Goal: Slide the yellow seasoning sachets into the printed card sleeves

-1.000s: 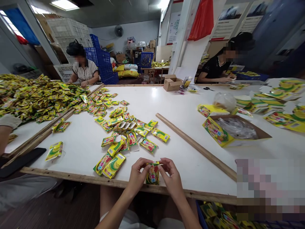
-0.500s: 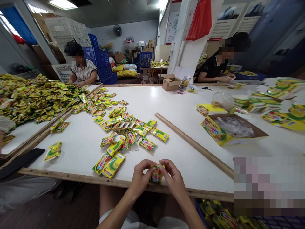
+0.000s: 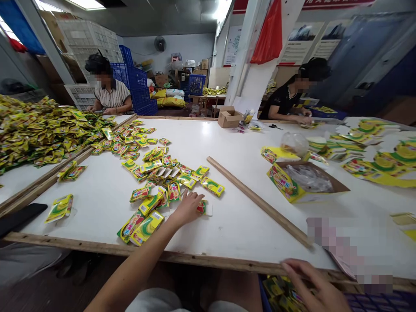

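Box (image 3: 202, 208) under L hand (image 3: 188, 209): grn/red, wht flap (image 3: 209, 209) out.

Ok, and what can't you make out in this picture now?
All in the head view:
Whether the left hand grips the small box: its fingers cover part of it.
Right hand: wrist cut off by the bottom edge.
Inside of the blue crate: partly behind table edge and right hand.
Pink shape: pixelated.
Posters: print too small.

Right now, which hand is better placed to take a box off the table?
Probably the left hand: it is at a box; the right hand is by the table edge, farther off.
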Motion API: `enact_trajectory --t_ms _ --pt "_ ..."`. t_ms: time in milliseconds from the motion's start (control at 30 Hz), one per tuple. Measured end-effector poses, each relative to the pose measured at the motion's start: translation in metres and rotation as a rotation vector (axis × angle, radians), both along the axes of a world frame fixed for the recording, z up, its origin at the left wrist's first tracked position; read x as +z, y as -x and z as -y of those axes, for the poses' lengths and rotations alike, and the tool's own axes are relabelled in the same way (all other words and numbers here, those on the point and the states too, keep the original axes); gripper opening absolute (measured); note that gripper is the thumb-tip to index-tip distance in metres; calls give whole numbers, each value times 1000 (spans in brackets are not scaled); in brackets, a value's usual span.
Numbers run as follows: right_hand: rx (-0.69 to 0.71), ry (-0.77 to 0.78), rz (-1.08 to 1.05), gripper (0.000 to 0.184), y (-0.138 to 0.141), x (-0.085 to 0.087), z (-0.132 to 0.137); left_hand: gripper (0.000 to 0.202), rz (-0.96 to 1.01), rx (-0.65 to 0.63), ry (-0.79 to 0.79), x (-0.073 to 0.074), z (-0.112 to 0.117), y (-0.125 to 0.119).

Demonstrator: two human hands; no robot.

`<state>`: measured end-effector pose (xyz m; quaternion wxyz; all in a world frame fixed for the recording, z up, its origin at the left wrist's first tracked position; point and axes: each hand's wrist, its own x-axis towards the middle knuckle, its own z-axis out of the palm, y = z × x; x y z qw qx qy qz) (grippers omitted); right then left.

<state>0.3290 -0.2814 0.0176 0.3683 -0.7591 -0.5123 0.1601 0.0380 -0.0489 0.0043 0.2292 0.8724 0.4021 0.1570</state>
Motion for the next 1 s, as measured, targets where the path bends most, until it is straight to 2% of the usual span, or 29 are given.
enact_trajectory --t_ms 100,200,300,400,533,600,700,867,1000 --pt "59 -58 -255 33 64 -20 -33 59 173 168 73 -3 30 -11" --pt "127 -169 -543 33 119 -33 -73 67 466 335 209 -12 65 -19" --pt "136 -248 -680 33 148 -40 -99 48 717 317 383 -21 89 -15" --pt "174 -256 -700 32 153 -43 -105 33 849 272 476 -23 96 -4" --pt "273 -159 -649 29 144 -39 -102 21 835 220 502 -19 91 6" --pt "283 -153 -585 28 139 -35 -104 17 827 187 481 -16 89 4" --pt "263 -234 -487 29 134 -31 -108 14 868 153 437 -14 88 -3" --pt "166 -310 -535 29 134 -35 -111 22 939 159 417 -11 93 -10" --pt "294 -281 -456 26 134 -32 -106 13 800 186 299 -6 95 -8"
